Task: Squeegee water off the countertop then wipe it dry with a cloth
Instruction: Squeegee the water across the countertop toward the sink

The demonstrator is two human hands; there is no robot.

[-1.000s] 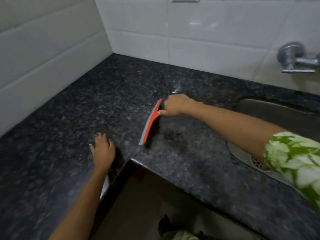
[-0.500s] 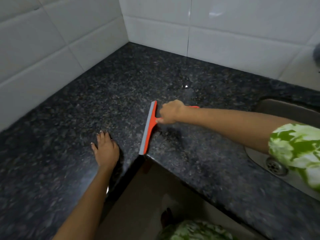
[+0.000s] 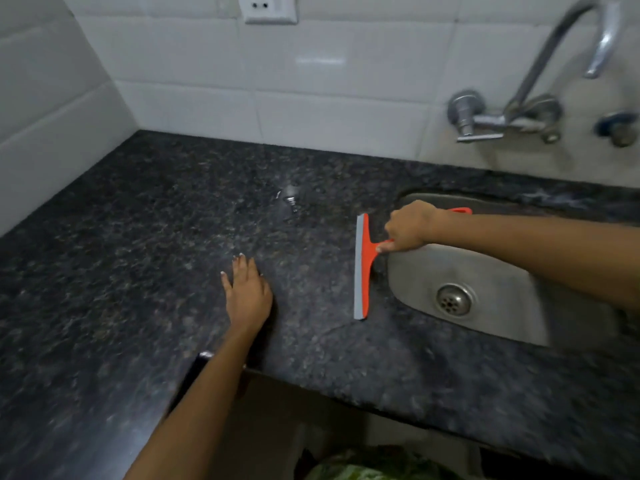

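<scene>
While the right hand closes around the orange handle, the squeegee now stands with its grey blade on the dark speckled bench, just beside the left rim of the steel sink. Half a second ago the same blade was near the inner corner of the bench, close to the front edge; since then it has been drawn to the right, toward the sink. The blade runs from far to near, almost straight, and the looped end of the handle shows behind the wrist, above the sink basin.

The left hand lies flat and open on the bench, fingers spread a little, holding nothing. It is well apart from the squeegee, to the left of it, as it was before, though it appears somewhat further from the front edge now.

A small shining patch of water sits on the bench behind the two hands, nearer to the tiled wall. The drain is visible in the bottom of the sink. More of the room has come into view than earlier: a wall tap with a curved spout above the sink, and a white socket at the top of the tiles. No brand, label or writing can be read on any of these things.
</scene>
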